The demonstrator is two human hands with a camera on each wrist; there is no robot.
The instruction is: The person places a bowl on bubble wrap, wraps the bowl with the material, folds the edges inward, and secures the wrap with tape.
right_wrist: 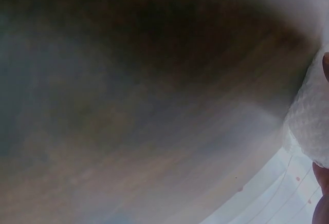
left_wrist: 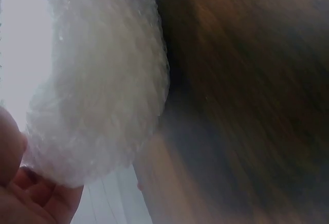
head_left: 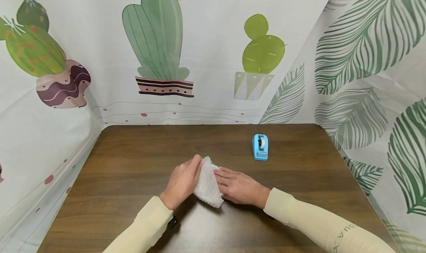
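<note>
A bundle of bubble wrap (head_left: 208,186), rounded along its lower edge, stands tilted between both hands over the wooden table. What is inside the wrap is hidden. My left hand (head_left: 182,179) grips its upper left side, thumb along the near face. In the left wrist view the thumb and curled fingers (left_wrist: 59,203) hold the rim of the bubble wrap (left_wrist: 103,80). From the right, my right hand (head_left: 237,186) lays its mostly straight fingers against the wrap's other face. The right wrist view catches only a strip of bubble wrap (right_wrist: 311,118) and some fingers (right_wrist: 323,178) at its edge.
A blue tape dispenser (head_left: 260,147) with a roll of tape stands toward the back right of the brown table (head_left: 133,153). Behind the table hangs a white cloth (head_left: 213,60) printed with cacti and leaves.
</note>
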